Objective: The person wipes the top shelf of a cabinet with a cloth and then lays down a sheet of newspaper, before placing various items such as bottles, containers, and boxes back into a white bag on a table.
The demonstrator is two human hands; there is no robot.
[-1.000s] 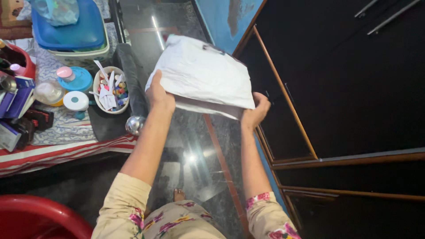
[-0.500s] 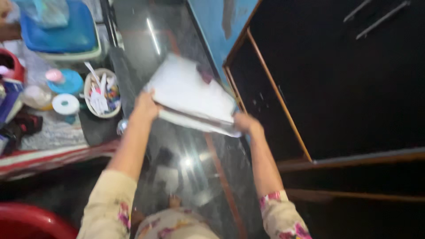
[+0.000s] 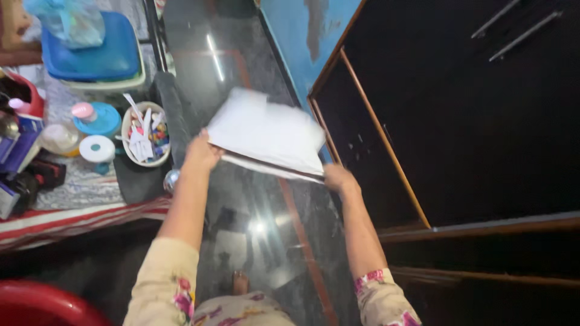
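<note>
A folded white cloth (image 3: 266, 131) is held flat out in front of me, above the shiny dark floor. My left hand (image 3: 202, 152) grips its near left edge and my right hand (image 3: 338, 177) grips its near right corner. The cloth is blurred from motion. It hangs just left of the open dark cupboard (image 3: 386, 157) with a wooden frame.
A low table at left carries a blue lidded tub (image 3: 90, 57), a white bowl of small items (image 3: 145, 134), small jars (image 3: 96, 148) and boxes. A red tub (image 3: 48, 305) sits at bottom left. The blue wall (image 3: 302, 30) lies beyond the cupboard. My foot (image 3: 240, 282) stands on the floor.
The cloth has dropped lower and tilted flatter, and both hands have moved with it. The view has shifted slightly.
</note>
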